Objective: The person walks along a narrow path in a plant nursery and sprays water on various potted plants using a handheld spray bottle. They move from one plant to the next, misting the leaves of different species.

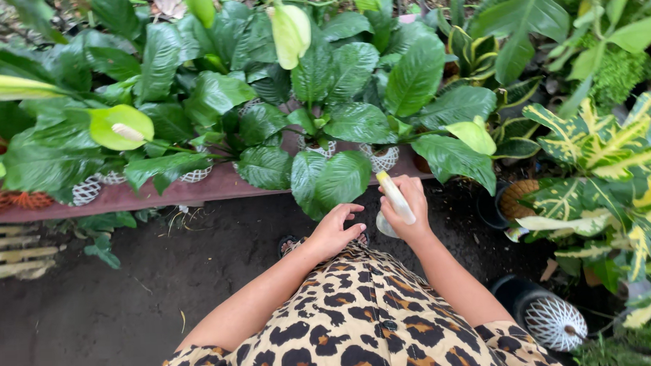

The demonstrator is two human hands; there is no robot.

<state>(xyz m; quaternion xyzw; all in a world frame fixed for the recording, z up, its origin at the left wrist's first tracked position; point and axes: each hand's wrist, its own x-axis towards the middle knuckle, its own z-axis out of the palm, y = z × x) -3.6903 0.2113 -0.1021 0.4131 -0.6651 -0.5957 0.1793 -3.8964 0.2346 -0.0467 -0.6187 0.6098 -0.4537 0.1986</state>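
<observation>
right hand (408,207): fingers curled shut around a pale spray bottle (395,197), nozzle end sticking up past the knuckles, rest hidden in the palm | left hand (336,230): holds nothing, fingers loosely bent, tips just beside the bottle's base, under a broad green leaf (331,179) | both hands in front of the plant bench (216,186), above dark soil (90,318)

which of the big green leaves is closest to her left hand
The broad dark leaf hanging over the bench edge, just above the left hand; the other leaves sit higher or farther off to the sides.
</observation>
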